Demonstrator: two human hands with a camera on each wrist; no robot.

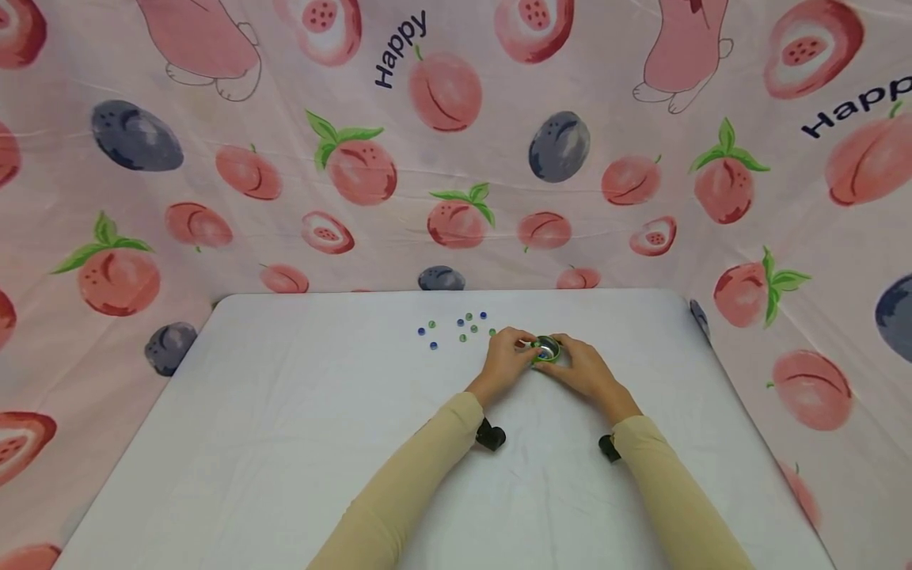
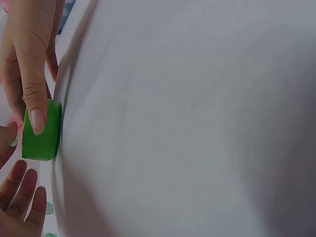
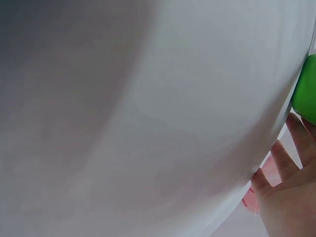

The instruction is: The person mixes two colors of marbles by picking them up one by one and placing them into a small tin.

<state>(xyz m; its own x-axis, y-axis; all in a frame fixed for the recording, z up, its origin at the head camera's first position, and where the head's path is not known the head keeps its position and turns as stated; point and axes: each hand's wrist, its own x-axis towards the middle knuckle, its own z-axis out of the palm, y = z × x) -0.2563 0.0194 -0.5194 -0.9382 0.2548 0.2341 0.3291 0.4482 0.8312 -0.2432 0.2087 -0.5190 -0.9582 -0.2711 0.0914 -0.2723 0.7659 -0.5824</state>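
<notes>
A small green bowl with a shiny inside stands toward the back of the white table, a blue glass marble in it. My right hand grips the bowl from the right, thumb along its near wall. From the left, my left hand reaches to the rim and pinches a green glass marble between thumb and finger. In the right wrist view, the bowl's green side shows at the edge, beyond the right fingers.
Several blue marbles and green marbles lie scattered on the white tablecloth, left of the bowl. A fruit-printed curtain hangs behind the table and along its sides.
</notes>
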